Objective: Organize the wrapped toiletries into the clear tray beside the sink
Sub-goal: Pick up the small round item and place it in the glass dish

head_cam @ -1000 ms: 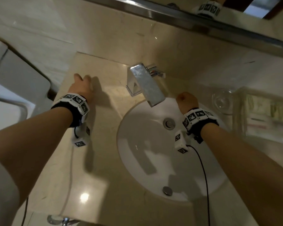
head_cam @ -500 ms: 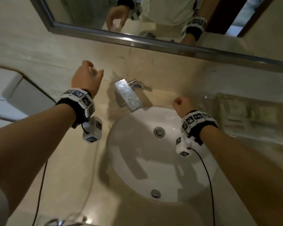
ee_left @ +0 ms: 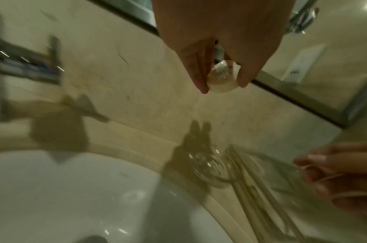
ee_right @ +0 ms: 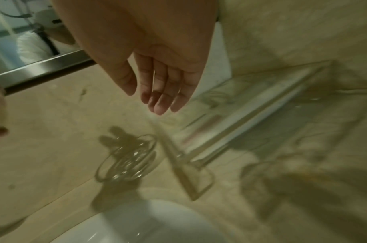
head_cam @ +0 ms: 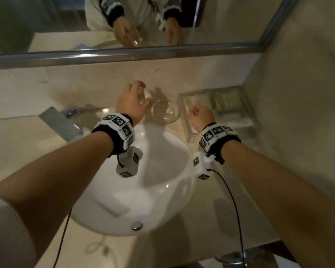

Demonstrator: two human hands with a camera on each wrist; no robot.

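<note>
Wrapped toiletry (ee_left: 222, 77), small, round, label too blurred to read, is pinched in my left hand (head_cam: 131, 102) above the glass dish (head_cam: 165, 111). Further right my right hand (ee_right: 157, 78) hangs with fingers loosely straight, holding nothing, over the clear tray (head_cam: 187, 120), whose contents I can't make out.

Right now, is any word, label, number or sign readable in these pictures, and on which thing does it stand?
None can be read.
Wrapped toiletry pinched by the left hand: dark print, too blurred.
Packets in the clear tray: print too blurred.
Wrist bands: only black-and-white square codes, no words.
</note>
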